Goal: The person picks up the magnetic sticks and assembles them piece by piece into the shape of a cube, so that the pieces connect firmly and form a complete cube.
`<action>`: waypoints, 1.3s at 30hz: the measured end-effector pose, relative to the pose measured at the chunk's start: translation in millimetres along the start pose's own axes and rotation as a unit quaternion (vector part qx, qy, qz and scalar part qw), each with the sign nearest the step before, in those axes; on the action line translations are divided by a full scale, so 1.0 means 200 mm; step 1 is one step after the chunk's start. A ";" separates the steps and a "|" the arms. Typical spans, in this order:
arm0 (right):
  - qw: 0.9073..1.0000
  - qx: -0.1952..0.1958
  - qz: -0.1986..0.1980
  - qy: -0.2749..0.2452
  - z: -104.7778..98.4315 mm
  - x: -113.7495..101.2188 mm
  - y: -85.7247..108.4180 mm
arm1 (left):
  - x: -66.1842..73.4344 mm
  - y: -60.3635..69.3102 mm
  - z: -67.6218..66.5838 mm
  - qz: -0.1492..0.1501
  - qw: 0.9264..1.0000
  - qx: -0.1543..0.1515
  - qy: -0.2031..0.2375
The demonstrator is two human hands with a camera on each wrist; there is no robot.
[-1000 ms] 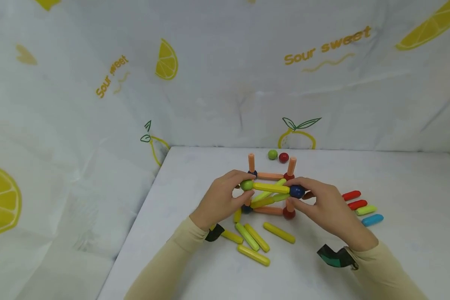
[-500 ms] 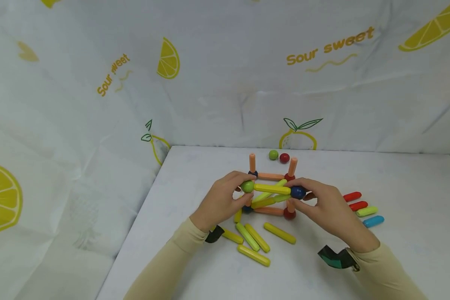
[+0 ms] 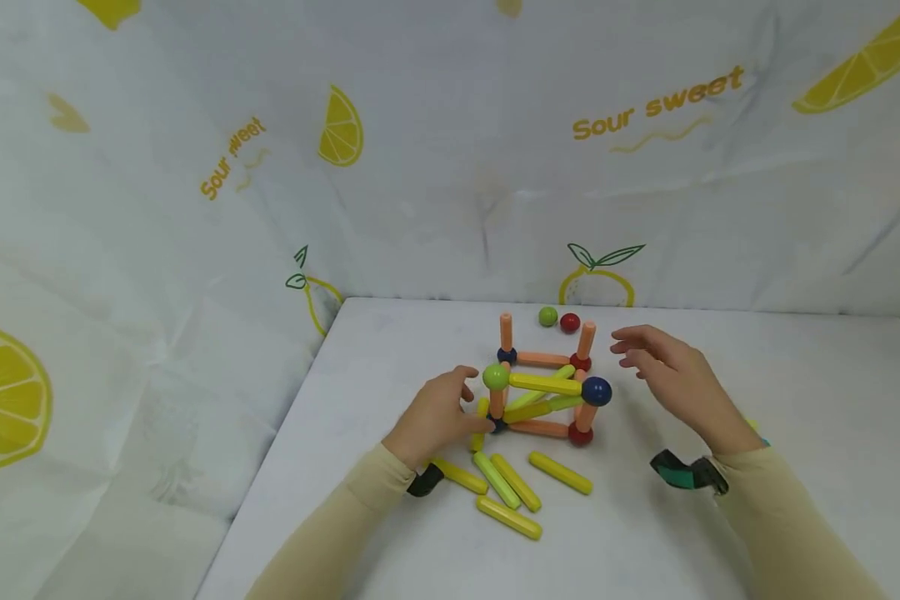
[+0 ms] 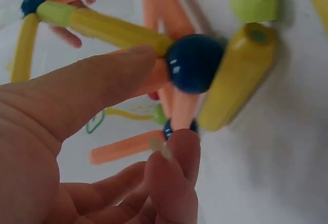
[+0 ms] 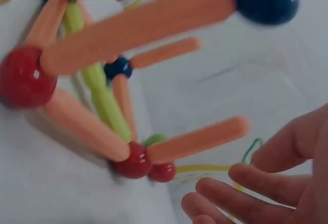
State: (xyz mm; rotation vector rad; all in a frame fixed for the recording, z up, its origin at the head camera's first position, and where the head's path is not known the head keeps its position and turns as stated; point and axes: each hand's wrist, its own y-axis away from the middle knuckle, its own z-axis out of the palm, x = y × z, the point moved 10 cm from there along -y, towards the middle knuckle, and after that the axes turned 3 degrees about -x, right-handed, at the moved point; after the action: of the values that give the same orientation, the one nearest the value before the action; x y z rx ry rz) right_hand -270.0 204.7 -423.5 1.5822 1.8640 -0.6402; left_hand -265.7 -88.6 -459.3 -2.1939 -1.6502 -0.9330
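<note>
A frame of orange rods (image 3: 542,359) and balls stands on the table. Across its near top lies a yellow rod (image 3: 546,384) between a green ball (image 3: 496,377) and a dark blue ball (image 3: 596,391). My left hand (image 3: 438,421) is at the frame's near left corner, fingers parted; in the left wrist view the thumb is by the lower blue ball (image 4: 195,64), and whether it touches is unclear. To the right of the frame my right hand (image 3: 678,383) hovers with loosely bent fingers, holding nothing; the right wrist view shows it beside an orange rod (image 5: 200,139).
Several yellow rods (image 3: 508,517) and a lime rod (image 3: 497,480) lie in front of the frame. Behind it sit a loose green ball (image 3: 547,316) and a red ball (image 3: 569,322). Other rods at the right are mostly hidden by my right forearm.
My right hand has let go of the blue ball and moved right and away. My left hand has released the green ball and dropped lower. The yellow rod with its balls stays on top.
</note>
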 end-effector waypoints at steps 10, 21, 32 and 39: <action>0.989 -0.136 0.049 0.019 0.24 0.19 -0.30 | -0.09 0.01 0.09 -0.062 0.996 0.010 -0.057; 0.988 -0.140 0.060 0.022 0.23 0.25 -0.27 | 0.09 -0.05 0.14 0.008 0.999 0.027 -0.035; 0.991 -0.112 0.069 0.039 0.18 0.29 -0.03 | -0.01 -0.16 0.08 -0.061 0.996 -0.033 0.061; 0.993 -0.093 0.056 0.037 0.22 0.22 0.10 | -0.03 -0.29 0.05 -0.042 0.984 -0.087 0.147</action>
State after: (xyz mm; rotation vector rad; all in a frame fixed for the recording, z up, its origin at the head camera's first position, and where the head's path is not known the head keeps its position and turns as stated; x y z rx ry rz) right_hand -249.4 207.8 -486.4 1.5926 1.8150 -0.3509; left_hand -316.7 -67.8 -480.7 -1.9798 -1.5812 -1.3977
